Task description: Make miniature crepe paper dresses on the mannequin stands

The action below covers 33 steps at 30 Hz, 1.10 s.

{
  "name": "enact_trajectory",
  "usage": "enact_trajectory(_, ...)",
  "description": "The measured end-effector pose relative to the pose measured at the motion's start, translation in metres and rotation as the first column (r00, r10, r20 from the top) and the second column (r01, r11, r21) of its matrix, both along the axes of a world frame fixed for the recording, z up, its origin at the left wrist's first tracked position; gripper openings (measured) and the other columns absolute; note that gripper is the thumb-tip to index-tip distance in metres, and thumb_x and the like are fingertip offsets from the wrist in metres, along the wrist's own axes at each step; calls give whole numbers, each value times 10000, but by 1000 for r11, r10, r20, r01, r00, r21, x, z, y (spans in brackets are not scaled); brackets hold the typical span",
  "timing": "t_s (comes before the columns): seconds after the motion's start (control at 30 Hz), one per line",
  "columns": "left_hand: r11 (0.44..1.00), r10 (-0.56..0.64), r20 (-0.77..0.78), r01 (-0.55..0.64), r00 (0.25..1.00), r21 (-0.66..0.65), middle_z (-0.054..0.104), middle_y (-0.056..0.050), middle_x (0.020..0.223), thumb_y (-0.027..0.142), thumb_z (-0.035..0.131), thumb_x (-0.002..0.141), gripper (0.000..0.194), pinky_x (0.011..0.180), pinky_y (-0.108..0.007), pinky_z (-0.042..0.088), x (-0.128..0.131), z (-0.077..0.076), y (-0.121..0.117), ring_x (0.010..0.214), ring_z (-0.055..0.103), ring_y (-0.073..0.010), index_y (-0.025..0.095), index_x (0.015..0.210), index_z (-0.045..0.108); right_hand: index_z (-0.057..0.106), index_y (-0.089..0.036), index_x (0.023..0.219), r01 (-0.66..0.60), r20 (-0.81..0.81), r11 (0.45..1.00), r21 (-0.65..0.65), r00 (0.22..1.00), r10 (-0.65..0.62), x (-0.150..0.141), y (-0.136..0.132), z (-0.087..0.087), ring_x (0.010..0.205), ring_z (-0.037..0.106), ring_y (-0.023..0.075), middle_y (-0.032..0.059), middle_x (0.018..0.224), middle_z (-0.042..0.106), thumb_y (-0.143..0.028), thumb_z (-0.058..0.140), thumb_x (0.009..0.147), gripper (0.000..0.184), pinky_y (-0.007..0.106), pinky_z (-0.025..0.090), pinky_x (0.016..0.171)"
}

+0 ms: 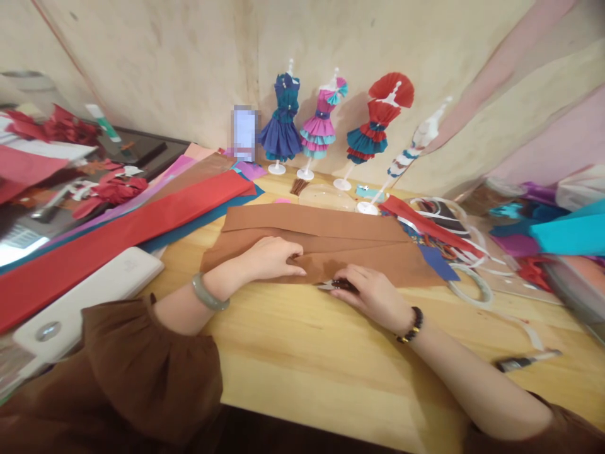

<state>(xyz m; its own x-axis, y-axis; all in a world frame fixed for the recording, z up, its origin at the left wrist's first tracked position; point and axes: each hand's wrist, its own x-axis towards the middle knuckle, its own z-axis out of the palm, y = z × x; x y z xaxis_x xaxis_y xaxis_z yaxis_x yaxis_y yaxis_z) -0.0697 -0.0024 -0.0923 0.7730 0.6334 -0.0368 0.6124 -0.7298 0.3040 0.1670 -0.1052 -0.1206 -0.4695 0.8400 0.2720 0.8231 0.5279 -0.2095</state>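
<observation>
A folded sheet of brown crepe paper (331, 243) lies on the wooden table (312, 353) in front of me. My left hand (271, 257) rests flat on its near edge, fingers together and stretched out, pressing the paper down. My right hand (371, 293) is closed round a small pair of scissors (333, 285), whose tips touch the paper's near edge just right of my left fingertips.
Long red (118, 236), blue and pink paper strips lie at the left beside a white case (89, 293). Several small mannequins in paper dresses (319, 129) stand at the back by the wall. White tape loops (466, 284), paper scraps and a brush (524, 360) clutter the right side.
</observation>
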Motion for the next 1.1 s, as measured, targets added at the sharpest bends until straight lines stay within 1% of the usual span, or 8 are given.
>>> enact_trajectory(0.23, 1000, -1, -29, 0, 1000, -16, 701, -13, 884, 541, 642, 750, 368, 615, -262, 339, -1, 5, -1, 775, 627, -200, 225, 939, 632, 597, -189, 921, 44, 44, 999, 23, 998, -45, 4, -1, -3, 727, 620, 185, 65, 831, 660, -473, 443, 947, 324, 297, 462, 656)
enact_trajectory(0.37, 999, -26, -46, 25, 999, -24, 692, -3, 827, 520, 652, 739, 334, 587, -265, 336, -6, 9, -1, 726, 616, -193, 225, 894, 635, 598, -187, 931, 15, 26, 1000, 26, 1000, -16, 0, -1, -2, 746, 623, 184, 69, 836, 661, -480, 438, 947, 334, 299, 466, 674)
enact_trajectory(0.47, 999, -33, -42, 33, 999, -15, 694, -14, 849, 560, 635, 740, 370, 598, -272, 356, -9, 10, 0, 755, 623, -206, 227, 901, 645, 598, -189, 927, -11, 19, 1000, 24, 1000, 10, -3, 0, -1, 736, 623, 180, 68, 831, 663, -490, 435, 946, 343, 300, 467, 676)
enact_trajectory(0.57, 998, -24, -29, 25, 999, 53, 698, -32, 850, 614, 587, 767, 414, 656, -294, 394, -9, 6, -1, 790, 631, -225, 220, 871, 653, 596, -192, 911, -11, 20, 1000, 28, 1000, 11, -4, -1, 0, 713, 618, 179, 68, 822, 661, -495, 421, 949, 352, 297, 463, 656)
enact_trajectory(0.63, 991, -31, -13, 33, 999, 128, 697, -47, 864, 579, 568, 806, 387, 717, -312, 415, -5, 3, -2, 830, 634, -233, 205, 867, 647, 590, -191, 907, 0, 18, 999, 34, 1000, -1, -4, -2, -1, 708, 615, 179, 66, 814, 656, -493, 414, 952, 352, 294, 458, 648)
enact_trajectory(0.77, 978, -41, 6, 39, 999, 205, 684, -72, 990, 435, 593, 844, 323, 787, -318, 433, 2, -3, -6, 927, 628, -237, 193, 1059, 589, 583, -185, 910, 4, 15, 1000, 21, 1000, -5, -5, -3, -2, 716, 610, 179, 62, 812, 651, -477, 432, 950, 331, 292, 457, 656)
enact_trajectory(0.9, 992, -18, 31, 14, 999, 122, 667, -63, 1073, 375, 613, 837, 380, 777, -316, 442, 2, -5, -7, 938, 631, -237, 210, 1162, 509, 586, -190, 900, 10, 27, 1000, 9, 1000, -10, -10, -3, -3, 721, 608, 182, 61, 826, 652, -464, 458, 943, 305, 297, 454, 665)
enact_trajectory(1.1, 998, -56, 98, 58, 994, -21, 644, -23, 1057, 404, 641, 808, 334, 767, -295, 424, -3, -2, -4, 911, 618, -208, 228, 1066, 522, 586, -195, 911, 30, 5, 999, -45, 1000, -29, -10, -3, -1, 715, 615, 180, 59, 840, 656, -463, 457, 944, 299, 293, 457, 645)
